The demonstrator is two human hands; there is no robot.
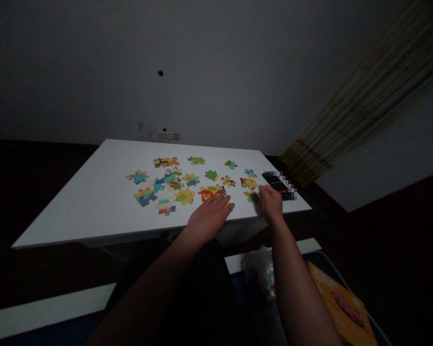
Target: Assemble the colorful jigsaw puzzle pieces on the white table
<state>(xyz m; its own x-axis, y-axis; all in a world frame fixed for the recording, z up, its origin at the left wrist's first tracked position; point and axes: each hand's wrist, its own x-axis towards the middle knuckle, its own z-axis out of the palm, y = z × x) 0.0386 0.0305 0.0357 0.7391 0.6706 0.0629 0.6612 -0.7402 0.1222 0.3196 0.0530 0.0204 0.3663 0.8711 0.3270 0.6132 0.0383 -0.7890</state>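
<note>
My left hand (210, 215) lies flat on a red and yellow joined puzzle section (206, 193), fingers stretched out and covering its lower right part. To the right, my right hand (272, 203) is closed, thumb and forefinger together; whatever it may hold is hidden. Beside its fingertips lies a green puzzle piece (250, 196), partly in shadow. Just above is a yellow and red puzzle piece (249, 183), with a blue puzzle piece (250, 173) behind it. Between the hands, farther back, sits another yellow and red piece (228, 181).
Several more loose and joined puzzle pieces (159, 184) spread over the left and middle of the white table (94, 192). A black phone-like object (274, 181) lies at the right edge. Below the table are a plastic bag (261, 269) and an orange box (341, 302).
</note>
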